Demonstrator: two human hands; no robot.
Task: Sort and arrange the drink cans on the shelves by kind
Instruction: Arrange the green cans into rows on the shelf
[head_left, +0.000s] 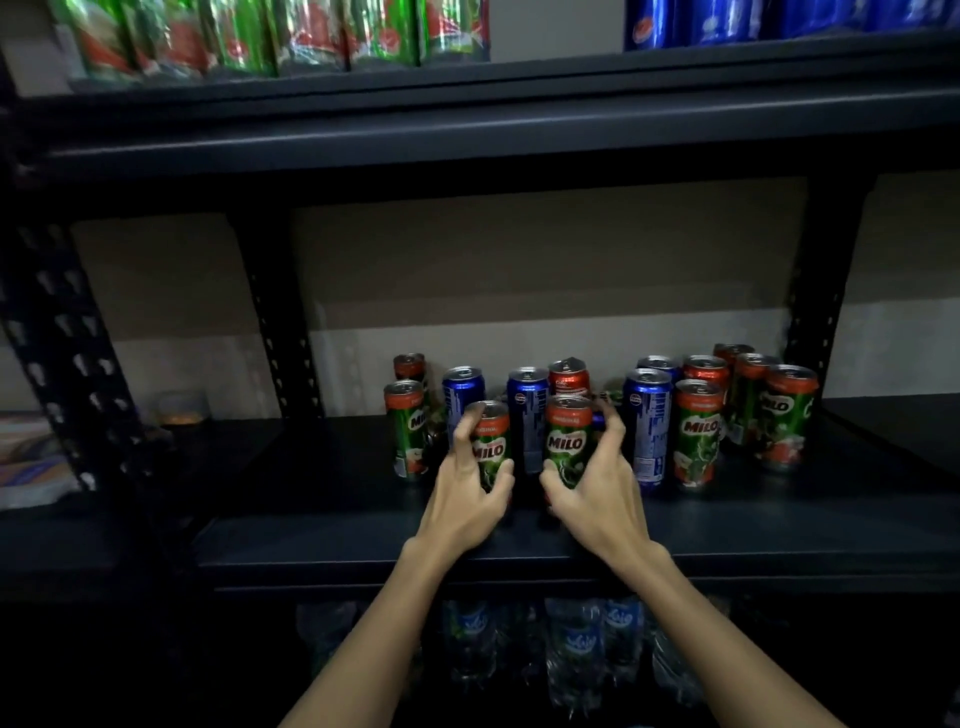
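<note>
Drink cans, slim green-and-red Milo tins and slim blue soda tins, stand mixed together on the right half of the dark metal middle shelf (311, 525), so the sorting looks barely begun here. The left hand (467, 499) is curled around one green Milo can (491, 447) and the right hand (597, 493) around a second green Milo can (567, 441), both near the front edge. A tall blue can (527, 421) stands between them, another blue can (647, 426) just right. More Milo cans (769, 410) crowd the right end. On the top shelf (519, 83), green packs sit left and blue cans right, apparently already grouped.
</note>
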